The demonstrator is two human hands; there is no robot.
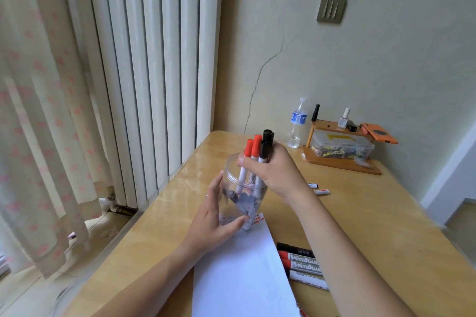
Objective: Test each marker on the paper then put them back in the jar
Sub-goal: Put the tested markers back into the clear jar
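A clear plastic jar (233, 175) stands tilted on the far end of the white paper (242, 273). My left hand (219, 219) holds its side, fingers curved round the wall. My right hand (273, 170) grips a bundle of markers (255, 154) with red and black caps, their lower ends inside the jar. Several whiteboard markers (301, 264) lie side by side on the table just right of the paper. Two more markers (319, 189) lie beyond my right wrist.
The wooden table (373, 226) meets a white radiator (154, 59) on the left and a wall at the back. A water bottle (296, 123), a wooden rack (340, 159) with a clear box and an orange phone (381, 134) stand at the back right.
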